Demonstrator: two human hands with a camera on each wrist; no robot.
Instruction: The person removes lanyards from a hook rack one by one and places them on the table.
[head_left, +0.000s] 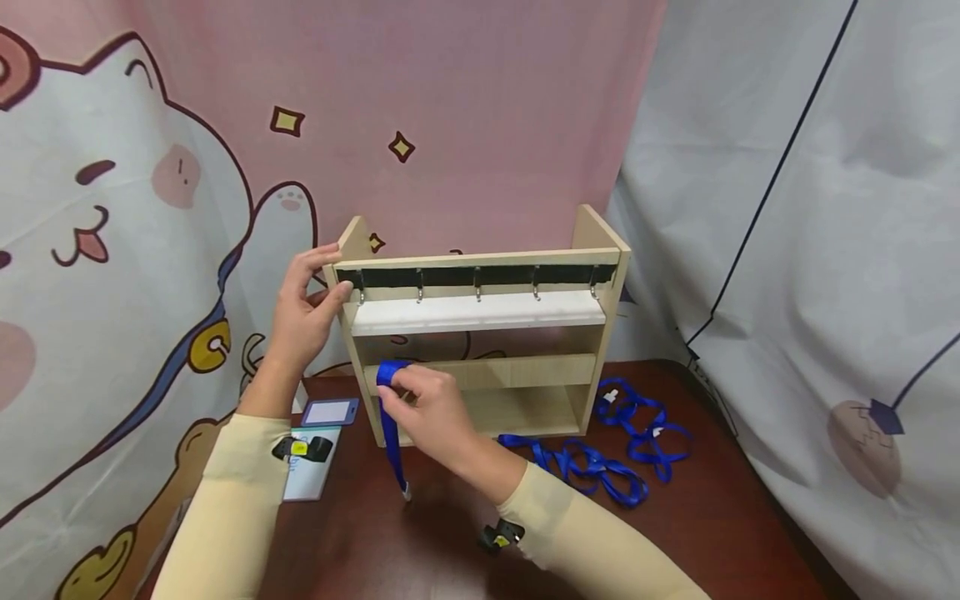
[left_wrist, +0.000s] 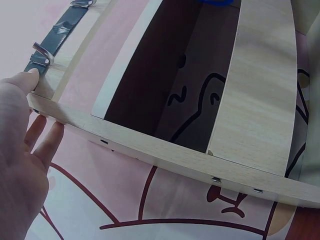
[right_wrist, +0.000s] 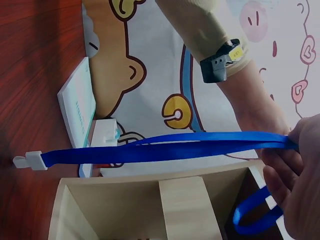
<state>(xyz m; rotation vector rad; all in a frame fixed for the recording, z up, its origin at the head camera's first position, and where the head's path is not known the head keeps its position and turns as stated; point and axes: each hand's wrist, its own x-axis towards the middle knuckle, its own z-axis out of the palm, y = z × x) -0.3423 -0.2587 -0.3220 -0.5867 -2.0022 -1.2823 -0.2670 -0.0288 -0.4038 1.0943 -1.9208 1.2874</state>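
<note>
Roughly, by part:

Left hand [head_left: 303, 308]: grips the top left corner of the rack [head_left: 480, 329], thumb on the front edge, fingers wrapped behind the side panel. In the left wrist view the fingers [left_wrist: 47, 145] lie straight along the outside of the panel; their tips are hidden behind the wood.

Right hand [head_left: 431, 412]: pinches a blue lanyard [head_left: 390, 425] in front of the rack's lower left part. Thumb and forefinger close on the strap; the other fingers curl, and the exact contact is covered by the hand itself.

Lanyard: a loop bulges above the fingers, the rest hangs down to the table [head_left: 712, 517]. Its white clip [right_wrist: 27, 161] shows in the right wrist view; in the head view the end is small and hard to read.

Rack: upright at the back of the table, a black strip with five metal hooks [head_left: 477, 287] under the top rail, a white shelf below. All hooks look bare. The base behind the right hand is hidden.

More lanyards [head_left: 607, 454]: tangled on the table just right of the rack, count unclear.

Badge holder [head_left: 328, 412]: flat, left of the rack, near a card [head_left: 311, 479] partly covered by the left forearm.

Backdrop: cartoon cloth, cut off at the frame.
</note>
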